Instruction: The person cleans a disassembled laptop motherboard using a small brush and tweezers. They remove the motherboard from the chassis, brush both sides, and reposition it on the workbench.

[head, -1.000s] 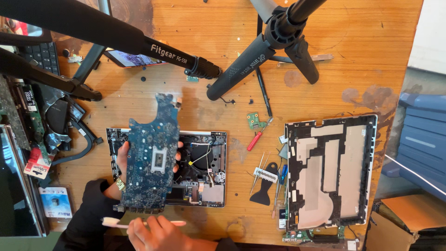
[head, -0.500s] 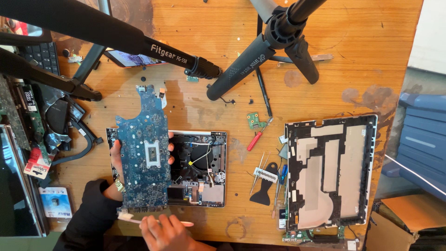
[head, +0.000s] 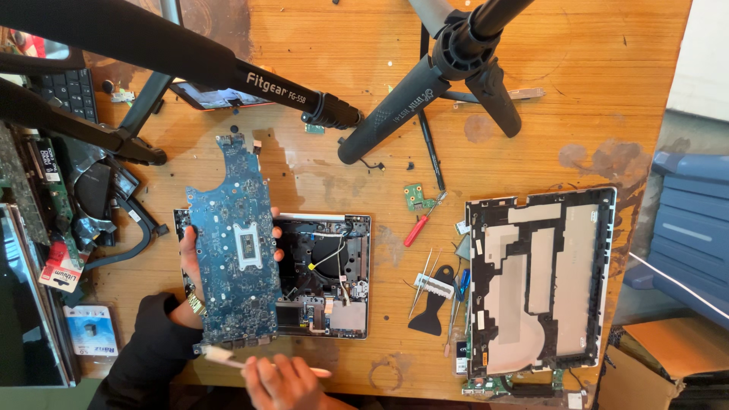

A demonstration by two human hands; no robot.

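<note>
- Covering most of the view was a wooden table (head: 607,91), strewn with parts, tools and black tripod legs (head: 395,114).
- Lying at the right, apart from the rest, was the laptop's bottom cover (head: 541,282), already taken off and turned inside up.
- Sitting open at the middle was the laptop shell (head: 326,277), its fan and wires bare; the board was out of it, so the stripping looked well along.
- Held above the shell's left part was the blue circuit board (head: 231,243), gripped by the left hand (head: 190,262) with fingers wrapped round its edges.
- Closed round a small pale brush (head: 262,364), the right hand (head: 285,383) kept its tip at the board's lower edge; cleaning seemed under way, unfinished.
- A red screwdriver (head: 418,226) lay unused nearby.
</note>
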